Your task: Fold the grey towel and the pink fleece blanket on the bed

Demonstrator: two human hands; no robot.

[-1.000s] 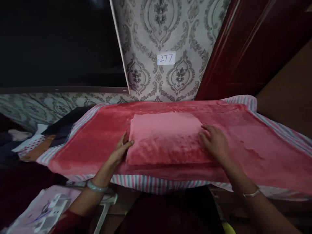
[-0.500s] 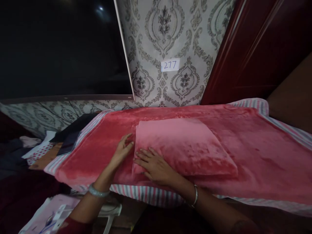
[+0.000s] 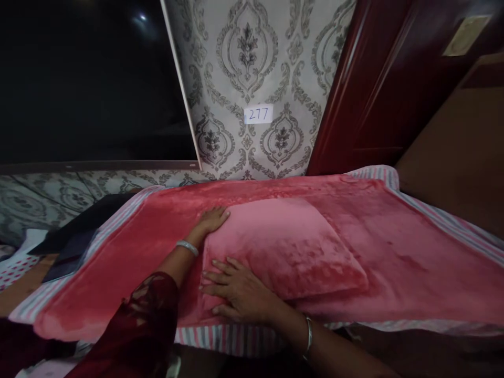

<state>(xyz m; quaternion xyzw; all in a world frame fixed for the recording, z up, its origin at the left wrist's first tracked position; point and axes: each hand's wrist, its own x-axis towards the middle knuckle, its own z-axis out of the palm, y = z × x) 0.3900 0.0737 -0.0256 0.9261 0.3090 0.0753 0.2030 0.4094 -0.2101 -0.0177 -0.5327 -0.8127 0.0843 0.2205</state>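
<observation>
A folded pink plush cloth [image 3: 283, 241] lies flat on a larger red-pink plush blanket [image 3: 153, 236] with a striped border. At the folded cloth's far left corner rests my left hand [image 3: 212, 219], fingers stretched out and nothing held. My right hand [image 3: 240, 291] lies spread on the near left part of the folded cloth, palm down. Each wrist wears a bangle, and a dark red lace sleeve covers my left forearm.
A large dark television screen [image 3: 86, 84] is at the upper left. Patterned wallpaper with a paper label [image 3: 259, 114] reading 277 rises behind. A dark red door panel [image 3: 378, 84] stands at the right. Dark folded items [image 3: 71, 252] lie at the left.
My left hand has moved away from me, from beside the left edge onto the folded cloth's far left corner. My right hand stays spread on the near left part. The view has shifted.
</observation>
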